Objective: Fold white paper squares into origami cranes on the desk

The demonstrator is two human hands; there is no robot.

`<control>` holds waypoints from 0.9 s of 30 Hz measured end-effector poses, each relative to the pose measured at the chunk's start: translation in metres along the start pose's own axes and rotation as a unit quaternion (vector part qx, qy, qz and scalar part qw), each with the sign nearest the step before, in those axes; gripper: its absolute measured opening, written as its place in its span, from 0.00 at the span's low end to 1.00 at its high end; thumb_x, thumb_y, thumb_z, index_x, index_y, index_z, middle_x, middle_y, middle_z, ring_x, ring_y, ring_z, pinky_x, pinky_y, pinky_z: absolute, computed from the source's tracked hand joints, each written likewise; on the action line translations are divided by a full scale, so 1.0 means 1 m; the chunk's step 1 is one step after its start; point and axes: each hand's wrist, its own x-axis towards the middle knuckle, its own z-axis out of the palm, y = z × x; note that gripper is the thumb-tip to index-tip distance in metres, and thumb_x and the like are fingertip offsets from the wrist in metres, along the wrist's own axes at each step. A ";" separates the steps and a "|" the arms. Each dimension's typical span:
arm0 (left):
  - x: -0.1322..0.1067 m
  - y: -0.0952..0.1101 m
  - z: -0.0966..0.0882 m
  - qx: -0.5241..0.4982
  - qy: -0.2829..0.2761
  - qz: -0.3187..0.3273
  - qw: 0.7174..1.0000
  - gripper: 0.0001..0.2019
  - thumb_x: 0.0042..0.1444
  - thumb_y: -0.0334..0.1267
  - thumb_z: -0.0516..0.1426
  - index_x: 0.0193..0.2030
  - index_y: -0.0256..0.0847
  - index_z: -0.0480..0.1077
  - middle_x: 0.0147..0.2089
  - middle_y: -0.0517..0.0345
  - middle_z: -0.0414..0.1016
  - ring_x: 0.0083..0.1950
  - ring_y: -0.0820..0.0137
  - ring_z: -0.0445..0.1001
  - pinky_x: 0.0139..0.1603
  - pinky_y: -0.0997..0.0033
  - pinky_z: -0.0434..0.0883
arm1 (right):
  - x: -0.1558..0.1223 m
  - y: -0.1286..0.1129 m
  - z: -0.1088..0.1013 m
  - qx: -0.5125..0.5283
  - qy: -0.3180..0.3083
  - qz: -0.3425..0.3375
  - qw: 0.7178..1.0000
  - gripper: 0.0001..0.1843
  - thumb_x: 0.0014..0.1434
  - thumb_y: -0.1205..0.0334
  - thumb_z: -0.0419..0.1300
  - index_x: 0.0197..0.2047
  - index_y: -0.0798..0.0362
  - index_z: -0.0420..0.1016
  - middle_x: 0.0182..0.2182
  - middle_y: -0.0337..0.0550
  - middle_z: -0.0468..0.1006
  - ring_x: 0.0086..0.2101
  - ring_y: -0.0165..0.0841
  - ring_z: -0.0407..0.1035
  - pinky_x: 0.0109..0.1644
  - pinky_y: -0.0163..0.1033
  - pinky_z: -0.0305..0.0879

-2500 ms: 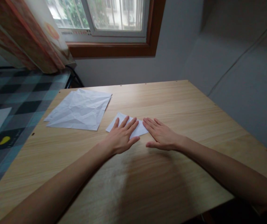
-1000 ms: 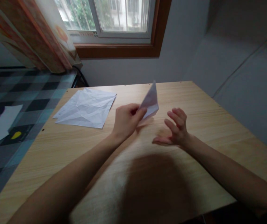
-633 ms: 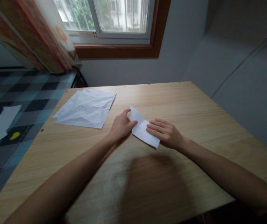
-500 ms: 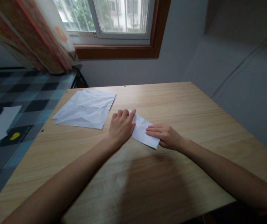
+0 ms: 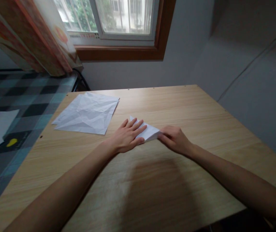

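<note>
A folded sheet of white paper (image 5: 149,131) lies near the middle of the wooden table (image 5: 176,106), its right corner lifted off the surface. My left hand (image 5: 128,137) rests flat on the left part of the paper, fingers spread and pressing down. At the raised corner, my right hand (image 5: 174,138) pinches the paper between thumb and fingers. The palm of my left hand hides part of the paper's lower left side.
Creased white sheets (image 5: 88,112) lie stacked at the table's far left. Beyond the left edge is a checked cloth (image 5: 43,106) with more white paper (image 5: 0,127) on it. A window (image 5: 125,19) and a curtain (image 5: 31,35) are at the back.
My right hand has gone from lying flat on the paper to pinching and lifting its corner. My left hand has flattened and spread its fingers, and the paper's outline has become more triangular.
</note>
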 end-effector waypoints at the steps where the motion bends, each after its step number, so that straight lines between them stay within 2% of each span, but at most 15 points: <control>1: 0.000 0.000 0.000 -0.003 0.003 0.000 1.000 0.30 0.69 0.56 0.39 0.74 0.48 0.50 0.77 0.52 0.44 0.77 0.51 0.41 0.73 0.44 0.40 | 0.006 -0.002 0.002 -0.002 0.011 0.043 0.999 0.12 0.66 0.60 0.56 0.41 0.54 0.80 0.33 0.46 0.82 0.34 0.38 0.76 0.41 0.43 0.72; 3: 0.000 0.002 0.001 -0.006 0.009 -0.010 1.000 0.30 0.69 0.55 0.39 0.74 0.47 0.50 0.77 0.52 0.46 0.77 0.52 0.42 0.73 0.43 0.41 | 0.016 -0.004 0.008 -0.010 0.025 0.097 0.995 0.11 0.64 0.62 0.58 0.47 0.54 0.78 0.35 0.46 0.82 0.34 0.38 0.75 0.42 0.43 0.72; 5: 0.000 0.004 0.002 -0.007 0.019 -0.028 0.999 0.33 0.68 0.54 0.42 0.75 0.41 0.46 0.76 0.48 0.49 0.77 0.52 0.44 0.73 0.44 0.42 | 0.023 -0.004 0.014 -0.041 0.028 0.093 0.994 0.15 0.61 0.64 0.60 0.52 0.54 0.76 0.40 0.48 0.81 0.39 0.40 0.75 0.47 0.47 0.72; 7: 0.000 0.006 0.002 -0.006 0.030 -0.037 0.999 0.36 0.67 0.53 0.45 0.75 0.36 0.43 0.75 0.44 0.50 0.76 0.51 0.46 0.73 0.43 0.43 | 0.025 -0.002 0.019 -0.083 0.032 0.057 0.994 0.18 0.61 0.66 0.60 0.54 0.56 0.75 0.46 0.54 0.79 0.47 0.45 0.72 0.54 0.51 0.70; 8: 0.000 0.006 0.002 -0.004 0.032 -0.035 0.999 0.36 0.67 0.52 0.46 0.76 0.37 0.42 0.75 0.44 0.50 0.76 0.50 0.46 0.73 0.42 0.43 | 0.025 -0.001 0.021 -0.099 0.032 0.033 0.994 0.19 0.62 0.66 0.58 0.55 0.58 0.74 0.50 0.57 0.77 0.51 0.46 0.70 0.57 0.53 0.69; 11: 0.000 0.006 0.003 0.006 0.022 -0.016 1.000 0.31 0.67 0.48 0.45 0.75 0.46 0.47 0.77 0.51 0.46 0.76 0.45 0.44 0.71 0.36 0.42 | 0.021 0.002 0.024 -0.111 -0.015 -0.044 0.993 0.23 0.66 0.67 0.51 0.62 0.61 0.68 0.61 0.61 0.69 0.61 0.45 0.63 0.66 0.53 0.62; 14: 0.002 0.005 0.002 0.005 0.009 -0.010 1.000 0.29 0.68 0.48 0.44 0.74 0.49 0.50 0.77 0.54 0.45 0.76 0.44 0.42 0.70 0.34 0.41 | 0.015 0.003 0.022 -0.115 -0.125 -0.095 0.981 0.32 0.68 0.55 0.52 0.69 0.65 0.56 0.68 0.65 0.58 0.68 0.48 0.52 0.70 0.56 0.54; 16: 0.002 0.005 0.001 0.001 0.007 -0.011 1.000 0.29 0.68 0.51 0.44 0.74 0.50 0.50 0.77 0.53 0.46 0.76 0.44 0.41 0.71 0.34 0.40 | 0.011 0.004 0.018 -0.132 -0.179 -0.094 0.970 0.44 0.66 0.43 0.54 0.72 0.68 0.48 0.70 0.68 0.51 0.70 0.51 0.46 0.71 0.59 0.49; 18: 0.002 0.004 0.001 -0.002 0.006 -0.013 1.000 0.31 0.67 0.55 0.44 0.74 0.51 0.50 0.77 0.53 0.46 0.76 0.43 0.41 0.71 0.34 0.40 | 0.005 0.006 0.012 -0.146 -0.209 -0.084 0.963 0.50 0.65 0.37 0.52 0.73 0.67 0.44 0.71 0.68 0.47 0.70 0.52 0.43 0.72 0.59 0.46; 22: 0.002 0.003 0.002 -0.009 0.009 -0.007 1.000 0.36 0.63 0.63 0.46 0.74 0.52 0.50 0.77 0.52 0.45 0.76 0.42 0.41 0.70 0.34 0.40 | -0.015 0.012 -0.002 -0.164 -0.220 -0.076 0.959 0.43 0.68 0.41 0.48 0.74 0.63 0.43 0.71 0.63 0.48 0.71 0.48 0.44 0.72 0.57 0.45; 27: 0.001 0.002 0.002 -0.009 0.008 0.001 1.000 0.39 0.61 0.67 0.47 0.74 0.52 0.49 0.77 0.52 0.45 0.76 0.41 0.40 0.70 0.33 0.39 | -0.029 0.017 -0.020 -0.209 -0.182 -0.108 0.955 0.29 0.71 0.56 0.49 0.70 0.61 0.57 0.67 0.60 0.61 0.67 0.45 0.57 0.69 0.54 0.56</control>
